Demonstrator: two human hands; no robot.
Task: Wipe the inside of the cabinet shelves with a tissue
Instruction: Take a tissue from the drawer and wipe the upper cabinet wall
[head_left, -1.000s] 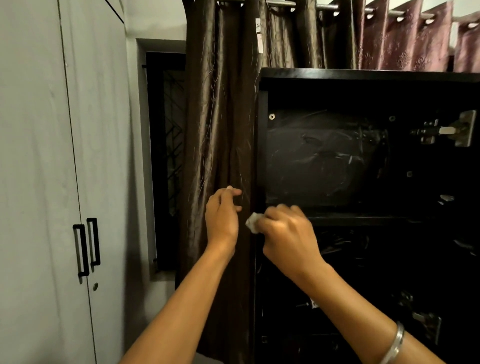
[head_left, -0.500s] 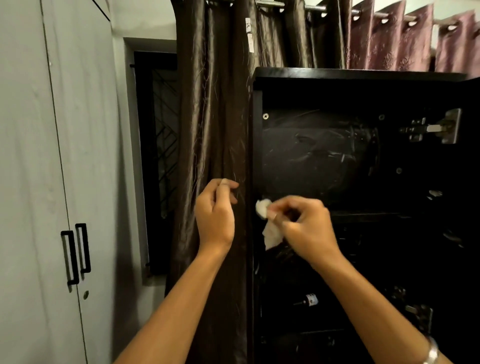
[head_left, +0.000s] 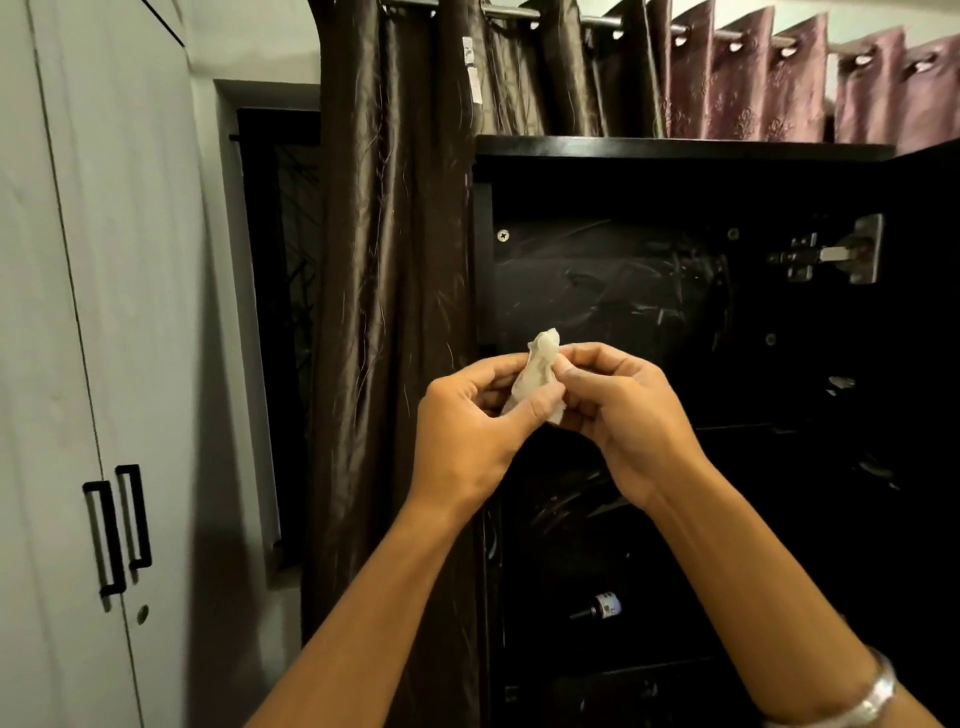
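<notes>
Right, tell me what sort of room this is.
Probably a bedroom in a home. Long brown curtains hang from a rod, a pale wardrobe with black handles stands left, and a dark open cabinet faces the person.

Both hands, the left hand (head_left: 467, 431) and the right hand (head_left: 623, 410), are raised at the cabinet (head_left: 675, 150) front edge. Beyond the right hand the upper compartment stands open and unobstructed to its back panel (head_left: 597, 291). A hinge (head_left: 831, 254) projects up and to its right. Below it, a small bottle (head_left: 602, 607) lies on a lower shelf. The curtain (head_left: 395, 312) hangs just left of the left hand.
</notes>
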